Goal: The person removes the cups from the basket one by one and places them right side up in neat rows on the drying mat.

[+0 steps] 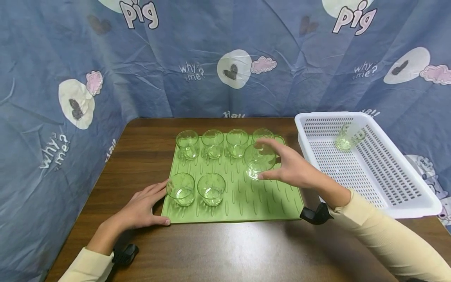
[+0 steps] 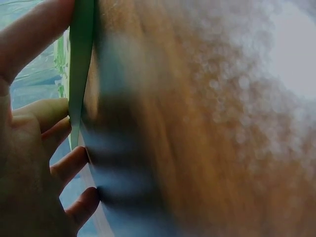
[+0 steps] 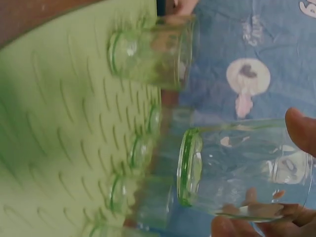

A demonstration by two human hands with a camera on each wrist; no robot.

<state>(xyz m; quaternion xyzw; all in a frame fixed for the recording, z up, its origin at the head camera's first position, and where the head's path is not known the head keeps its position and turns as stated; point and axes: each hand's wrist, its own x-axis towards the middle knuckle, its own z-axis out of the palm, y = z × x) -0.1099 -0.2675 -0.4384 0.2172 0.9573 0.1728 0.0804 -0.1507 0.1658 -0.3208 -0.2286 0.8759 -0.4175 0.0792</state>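
My right hand (image 1: 295,166) grips a clear glass cup (image 1: 258,161) by its sides, thumb and fingers on opposite sides. In the right wrist view the glass cup (image 3: 237,170) has its base toward the green mat (image 3: 54,133), with a gap between. My left hand (image 1: 141,207) rests at the left edge of the mat (image 1: 246,207), fingers spread. Its thumb and fingertips touch the mat's side in the left wrist view. Two cups (image 1: 181,192) stand upright at the front left of the mat. Several more (image 1: 188,145) form a back row; the rightmost is partly hidden behind the held one.
To the right, a white perforated basket (image 1: 384,213) has one glass cup (image 1: 347,137) inside, leaning toward the right. Under everything is a dark wooden table (image 1: 218,250). A printed blue cloth (image 1: 201,43) hangs behind and along the sides.
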